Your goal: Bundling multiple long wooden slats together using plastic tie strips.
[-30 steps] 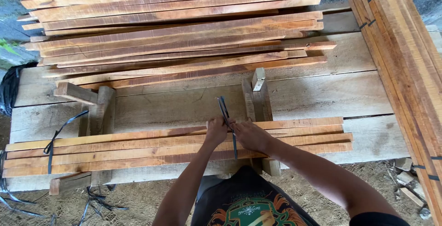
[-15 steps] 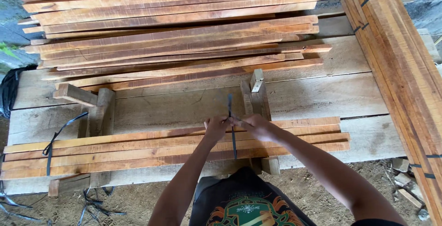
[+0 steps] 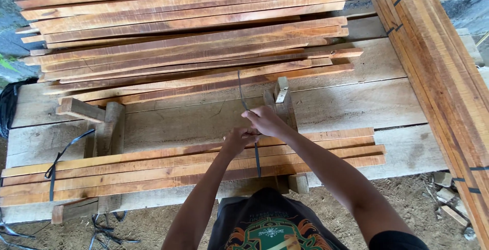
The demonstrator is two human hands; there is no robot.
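Strap (image 3: 256, 150) around slats (image 3: 193, 166) mid-tie: left hand (image 3: 238, 139) and right hand (image 3: 265, 121) both pinch it; far-end strap (image 3: 52, 171) already on.

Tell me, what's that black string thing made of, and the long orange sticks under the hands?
The black strap looks like flat plastic banding: thin, dark, slightly shiny, and stiff enough to stand up beyond the hands, though it could be another material. The long slats are wood, rough-sawn and unpainted, with visible grain and reddish-orange streaks. The left hand and right hand pinch the strap above the bundle.
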